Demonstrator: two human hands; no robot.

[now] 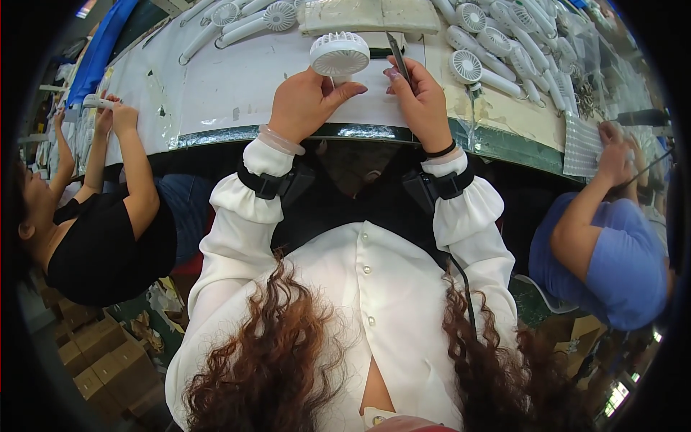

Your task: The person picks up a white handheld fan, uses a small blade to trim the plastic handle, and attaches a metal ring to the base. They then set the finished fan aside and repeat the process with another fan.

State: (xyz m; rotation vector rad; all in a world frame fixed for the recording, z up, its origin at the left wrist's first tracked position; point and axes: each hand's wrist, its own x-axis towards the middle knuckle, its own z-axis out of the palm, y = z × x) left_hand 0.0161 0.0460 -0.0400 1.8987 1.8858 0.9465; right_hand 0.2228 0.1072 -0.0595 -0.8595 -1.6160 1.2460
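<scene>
My left hand (306,101) is closed around the handle of a white handheld fan (340,55). The fan's round slatted head points up and away from me, and my fingers hide most of the handle. To its right, my right hand (421,101) grips a slim, pointed dark-grey metal tool (398,55), tip upward. Whether it is a pair of tweezers or a blade I cannot tell. The tool is apart from the fan. Both hands are over the white-covered table (223,97), near its front edge.
Many white handheld fans (497,42) are heaped at the right, and more fans (248,24) lie at the back left. A cream pad (371,17) lies beyond my hands. Co-workers sit on both sides; the left one holds a white fan (99,102).
</scene>
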